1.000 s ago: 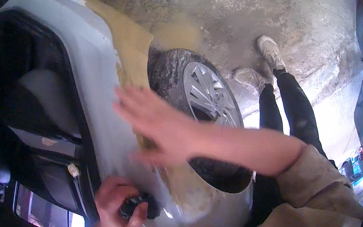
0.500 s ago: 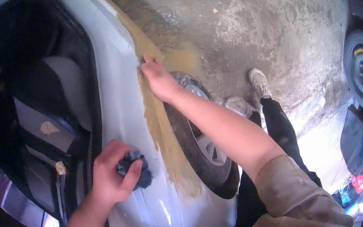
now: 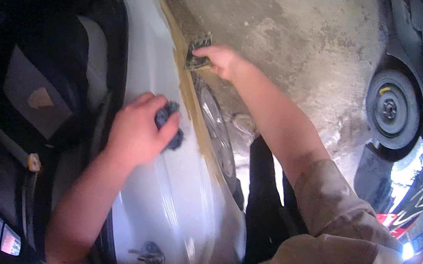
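Bunched dark blue-grey cloth (image 3: 172, 129) is gripped in my left hand (image 3: 138, 129), resting on or just over the silver-white car body panel (image 3: 153, 189). Along the panel's edge above the wheel runs a strip of tan filler (image 3: 195, 113) with a ragged border. My right hand (image 3: 224, 62) pinches a dark, flat, roughly rectangular piece (image 3: 199, 53) with light marks along its rim, thumb on top. That piece sits at the upper part of the tan strip; whether it presses on the surface cannot be made out.
To the left, the car's opening shows a grey seat (image 3: 37, 89). A wheel (image 3: 217, 127) sits under the panel. Stained concrete floor (image 3: 292, 29) lies beyond. At the right, a dark car carries a steel wheel (image 3: 394, 109). My dark-trousered legs (image 3: 263, 189) stand beside the panel.
My right hand has left the tan strip's surface and moved up and right; a dark flat piece now shows in it. My left hand has moved up with the cloth. The view has shifted.
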`<state>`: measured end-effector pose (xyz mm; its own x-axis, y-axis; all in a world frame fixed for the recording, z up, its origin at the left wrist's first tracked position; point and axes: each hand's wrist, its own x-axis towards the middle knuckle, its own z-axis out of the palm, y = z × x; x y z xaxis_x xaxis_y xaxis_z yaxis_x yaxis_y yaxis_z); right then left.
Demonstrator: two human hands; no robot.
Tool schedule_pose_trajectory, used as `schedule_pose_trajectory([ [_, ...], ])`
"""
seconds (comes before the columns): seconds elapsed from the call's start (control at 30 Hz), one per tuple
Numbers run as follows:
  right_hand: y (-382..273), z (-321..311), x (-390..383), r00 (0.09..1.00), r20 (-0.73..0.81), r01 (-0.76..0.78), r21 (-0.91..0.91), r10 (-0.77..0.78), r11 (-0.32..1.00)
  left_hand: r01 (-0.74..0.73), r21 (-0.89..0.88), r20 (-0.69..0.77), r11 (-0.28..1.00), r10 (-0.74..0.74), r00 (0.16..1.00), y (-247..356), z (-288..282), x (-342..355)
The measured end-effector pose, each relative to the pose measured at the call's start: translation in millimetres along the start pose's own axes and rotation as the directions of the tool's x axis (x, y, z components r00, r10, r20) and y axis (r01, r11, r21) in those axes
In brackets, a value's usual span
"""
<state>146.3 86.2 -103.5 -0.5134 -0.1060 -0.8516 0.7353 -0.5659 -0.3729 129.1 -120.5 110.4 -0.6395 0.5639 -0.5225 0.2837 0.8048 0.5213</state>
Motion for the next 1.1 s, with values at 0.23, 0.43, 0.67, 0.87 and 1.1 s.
schedule_pose_trajectory([
  [0.23, 2.8, 10.7, -127.7, 0.976, -0.105, -0.195, -0.044, 0.190, 0.980, 0.019, 0.037, -0.016, 0.999, -0.018, 1.000, -5.0, 0.3, -1.0],
  [0.43, 42.3, 33.2, -208.2, 0.968, -0.249, -0.052, -0.059, 0.036, 0.997, 0.050, -0.009, -0.006, 0.999, -0.050, 0.999, -6.4, -2.6, 0.3],
  [0.67, 58.4, 46.8, -223.2, 0.933, -0.357, -0.059, -0.043, 0.040, 0.997, 0.055, -0.042, 0.010, 0.998, -0.055, 0.998, -2.4, -6.3, 1.5],
  [0.87, 46.2, 49.7, -218.9, 0.932, -0.330, -0.054, -0.536, -0.151, 0.842, 0.071, -0.039, 0.012, 0.997, -0.071, 0.997, -3.7, -2.6, 2.6],
  [1.1, 35.1, 54.1, -218.5, 0.926, -0.151, 0.065, -0.839, -0.347, 0.539, 0.062, -0.013, 0.004, 0.998, -0.062, 0.998, -4.4, -0.4, 2.8],
])
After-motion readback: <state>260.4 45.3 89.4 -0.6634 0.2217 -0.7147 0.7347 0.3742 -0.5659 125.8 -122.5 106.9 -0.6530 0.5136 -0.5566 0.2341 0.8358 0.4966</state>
